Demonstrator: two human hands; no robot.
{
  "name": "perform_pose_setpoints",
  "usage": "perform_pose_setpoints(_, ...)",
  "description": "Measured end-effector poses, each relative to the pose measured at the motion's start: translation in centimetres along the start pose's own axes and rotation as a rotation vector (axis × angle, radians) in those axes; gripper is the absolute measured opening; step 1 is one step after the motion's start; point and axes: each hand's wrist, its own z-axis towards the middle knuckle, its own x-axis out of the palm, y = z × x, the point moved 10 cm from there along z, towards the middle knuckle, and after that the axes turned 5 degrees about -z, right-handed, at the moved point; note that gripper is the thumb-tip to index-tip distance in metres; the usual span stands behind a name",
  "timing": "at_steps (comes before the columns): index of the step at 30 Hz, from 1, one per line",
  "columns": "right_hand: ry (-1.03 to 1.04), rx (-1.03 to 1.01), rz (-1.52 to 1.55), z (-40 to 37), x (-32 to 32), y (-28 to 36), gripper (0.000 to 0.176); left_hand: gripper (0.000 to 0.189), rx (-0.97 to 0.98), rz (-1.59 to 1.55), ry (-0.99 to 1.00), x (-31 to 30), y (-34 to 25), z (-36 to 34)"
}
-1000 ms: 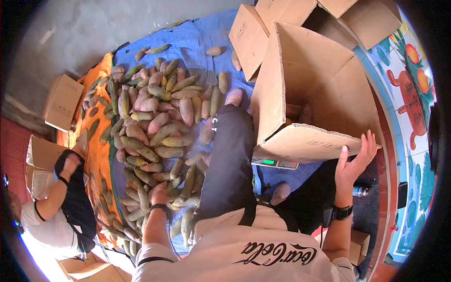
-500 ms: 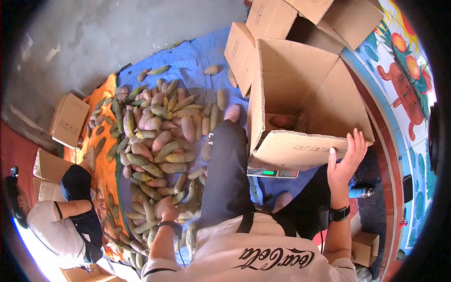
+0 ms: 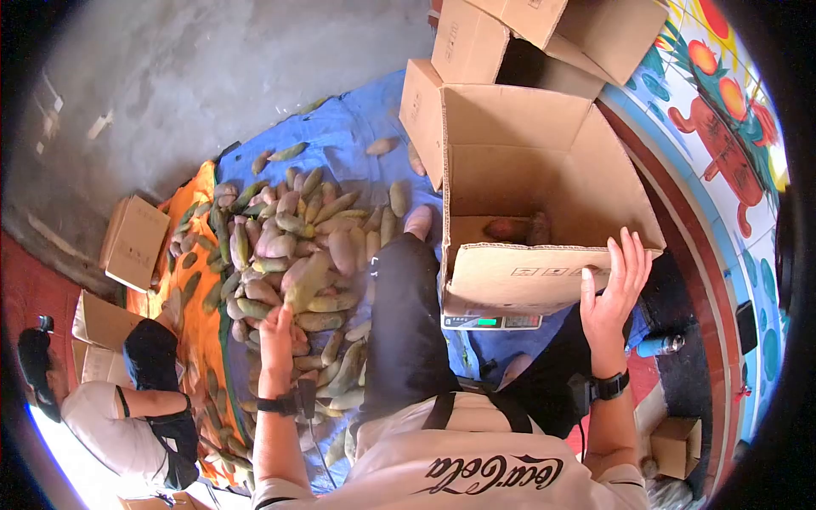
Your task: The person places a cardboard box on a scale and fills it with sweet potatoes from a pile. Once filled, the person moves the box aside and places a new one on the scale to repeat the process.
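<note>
**Head view: greenish tuber in left hand, right hand at carton**

Head view. I logged the left hand [image 3: 276, 331] with fingers closed round the near end of a greenish tuber [image 3: 308, 285], over the pile [image 3: 327, 319] on the blue sheet [image 3: 361, 102]. Blur hid the exact fingertip contact. The right hand [image 3: 619, 276] was wide, fingers spread and thumb apart, against the front flap of the open carton [image 3: 535, 276]. That carton sat on a scale [image 3: 490, 322] with a lit green display; at least two reddish-brown tubers [image 3: 507, 228] lay on its floor. A co-worker [image 3: 127, 421] sat well apart, by the orange sheet [image 3: 206, 183].

Handling, my estimate: the tuber was probably stiff and moderately heavy for its size, with skin that would bruise or scrape under a hard pinch. Any damp soil could make it slip. I judged the thick middle the best hold, since an end grip would let it swing. The flap looked light and bendable.
</note>
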Motion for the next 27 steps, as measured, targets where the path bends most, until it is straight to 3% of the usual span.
perform_pose_setpoints(4,-0.009,-0.008,0.016,-0.4,-0.5,-0.5,0.051,0.031,0.221,-0.395,0.156,4.3,-8.0,-0.2)
perform_pose_setpoints(13,-0.028,0.058,0.036,-0.1,-1.4,-2.2,0.049,0.029,0.464,-0.621,0.546,14.7,-19.8,-4.4)
perform_pose_setpoints(14,-0.028,0.056,0.029,0.0,-1.4,-2.3,0.049,0.032,0.443,-0.549,0.479,15.7,-20.8,-5.2)
perform_pose_setpoints(19,-0.04,0.066,0.037,-0.1,-1.3,-2.4,0.049,0.029,0.488,-0.2,0.562,20.7,-21.7,-6.7)
perform_pose_setpoints(22,-0.043,0.073,0.039,-0.2,-1.5,-2.5,0.048,0.022,0.637,0.085,0.571,23.1,-21.8,-7.7)
perform_pose_setpoints(27,-0.017,0.064,0.02,-0.4,-1.4,-2.4,0.05,0.019,0.571,0.155,0.503,23.7,-21.2,-6.9)
